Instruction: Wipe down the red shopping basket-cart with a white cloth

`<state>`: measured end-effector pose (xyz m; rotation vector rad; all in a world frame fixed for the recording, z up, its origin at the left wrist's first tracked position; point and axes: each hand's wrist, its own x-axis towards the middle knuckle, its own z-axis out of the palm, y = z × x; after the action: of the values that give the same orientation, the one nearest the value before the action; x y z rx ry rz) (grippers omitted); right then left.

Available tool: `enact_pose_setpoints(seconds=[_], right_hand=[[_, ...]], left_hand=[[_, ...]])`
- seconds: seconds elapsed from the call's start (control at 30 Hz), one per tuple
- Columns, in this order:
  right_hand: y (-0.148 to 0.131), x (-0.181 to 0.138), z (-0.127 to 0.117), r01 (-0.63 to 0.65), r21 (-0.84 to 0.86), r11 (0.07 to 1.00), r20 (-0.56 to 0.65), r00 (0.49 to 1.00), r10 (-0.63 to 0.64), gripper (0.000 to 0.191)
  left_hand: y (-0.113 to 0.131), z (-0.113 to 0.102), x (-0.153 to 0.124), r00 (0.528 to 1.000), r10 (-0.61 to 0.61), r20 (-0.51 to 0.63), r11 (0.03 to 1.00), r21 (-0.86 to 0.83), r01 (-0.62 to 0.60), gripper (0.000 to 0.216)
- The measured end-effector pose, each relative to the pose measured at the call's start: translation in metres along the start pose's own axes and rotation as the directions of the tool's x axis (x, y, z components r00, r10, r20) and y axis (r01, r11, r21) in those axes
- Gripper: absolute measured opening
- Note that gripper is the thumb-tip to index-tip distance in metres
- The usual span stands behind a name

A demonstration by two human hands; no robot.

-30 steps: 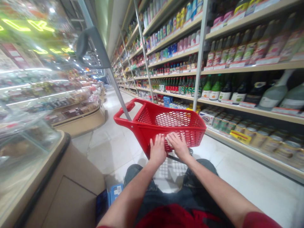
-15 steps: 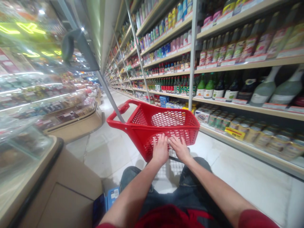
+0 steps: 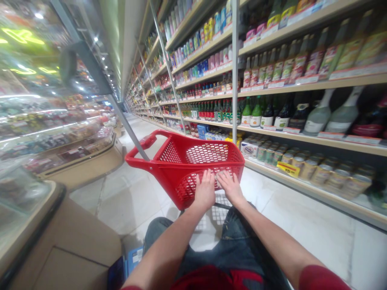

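In front of my knees stands a red shopping cart point(image 3: 163, 169) with honeycomb-holed sides; I see nothing inside its basket. My left hand point(image 3: 205, 191) is held palm down at the near side of the basket, fingers stretched forward. Beside it, my right hand point(image 3: 230, 187) has its fingers spread over the same side. Neither hand grips anything, and I cannot tell whether the fingertips touch the plastic. A grey pole point(image 3: 127, 123) with a dark fitting rises from the cart's handle end toward the upper left.
Long shelves of bottles and cans point(image 3: 305, 165) run along the right, with a yellow price tag point(image 3: 288, 169) low down. On the left are a beige display counter point(image 3: 69, 225) and a packaged-food case point(image 3: 81, 161). A blue box point(image 3: 134, 257) lies by the counter's foot.
The view has turned slightly right, so cart and shelves appear farther left. My hands keep nearly the same pose, sitting a little farther right against the basket side.
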<state>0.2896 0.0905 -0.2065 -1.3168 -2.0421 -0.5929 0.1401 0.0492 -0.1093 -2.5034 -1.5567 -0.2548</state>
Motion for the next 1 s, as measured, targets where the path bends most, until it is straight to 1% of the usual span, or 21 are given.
enact_pose_setpoints(seconds=[0.07,0.1,0.17,0.27,0.33,0.43,0.57,0.63,0.7,0.8,0.87,0.93,1.0], right_hand=[[0.001,-0.008,0.001,0.014,0.01,1.0,0.025,1.0,-0.014,0.035],[0.003,-0.009,-0.001,0.01,0.016,1.0,0.016,1.0,-0.01,0.036],[0.01,-0.001,-0.011,-0.024,0.027,0.999,-0.047,0.999,0.025,0.038],[0.028,0.02,-0.027,-0.102,0.032,0.994,-0.168,0.98,0.106,0.042],[0.038,0.029,-0.031,-0.13,0.029,0.991,-0.201,0.971,0.133,0.044],[0.043,0.021,-0.024,-0.142,0.016,0.99,-0.145,0.979,0.143,0.046],[0.036,-0.015,-0.005,-0.142,-0.005,0.99,0.0,0.99,0.142,0.046],[0.034,-0.025,-0.003,-0.138,-0.003,0.99,0.043,0.99,0.138,0.047],[0.037,-0.024,-0.01,-0.148,0.002,0.989,0.02,0.989,0.148,0.048],[0.049,-0.005,-0.026,-0.207,0.008,0.978,-0.105,0.973,0.206,0.047],[0.057,0.007,-0.033,-0.254,0.002,0.967,-0.155,0.955,0.251,0.047],[0.061,0.009,-0.033,-0.296,-0.017,0.955,-0.132,0.947,0.292,0.048],[0.061,-0.001,-0.026,-0.322,-0.039,0.946,-0.055,0.946,0.32,0.048]], left_hand=[[0.004,0.0,0.001,1.0,0.03,-0.002,1.0,-0.009,-0.03,0.064],[0.005,0.0,0.002,0.999,0.039,-0.007,0.999,-0.011,-0.039,0.063],[0.008,0.0,0.005,0.998,0.052,-0.021,0.999,-0.012,-0.052,0.063],[0.013,-0.002,0.011,0.998,0.056,-0.02,0.998,-0.008,-0.056,0.064],[0.017,-0.004,0.014,0.998,0.057,-0.01,0.998,-0.006,-0.057,0.064],[0.022,-0.005,0.016,0.997,0.076,-0.001,0.997,-0.006,-0.076,0.065],[0.024,0.001,0.013,0.994,0.108,-0.006,0.994,0.001,-0.108,0.062],[0.023,0.004,0.012,0.994,0.107,-0.007,0.994,0.014,-0.107,0.061],[0.021,0.006,0.012,0.995,0.095,0.003,0.995,0.032,-0.095,0.06],[0.02,0.005,0.015,0.997,0.075,0.033,0.996,0.053,-0.076,0.061],[0.021,0.003,0.017,0.996,0.066,0.051,0.996,0.06,-0.069,0.062],[0.023,0.0,0.018,0.996,0.067,0.056,0.996,0.062,-0.07,0.063],[0.025,-0.002,0.018,0.996,0.079,0.052,0.995,0.064,-0.083,0.063]])
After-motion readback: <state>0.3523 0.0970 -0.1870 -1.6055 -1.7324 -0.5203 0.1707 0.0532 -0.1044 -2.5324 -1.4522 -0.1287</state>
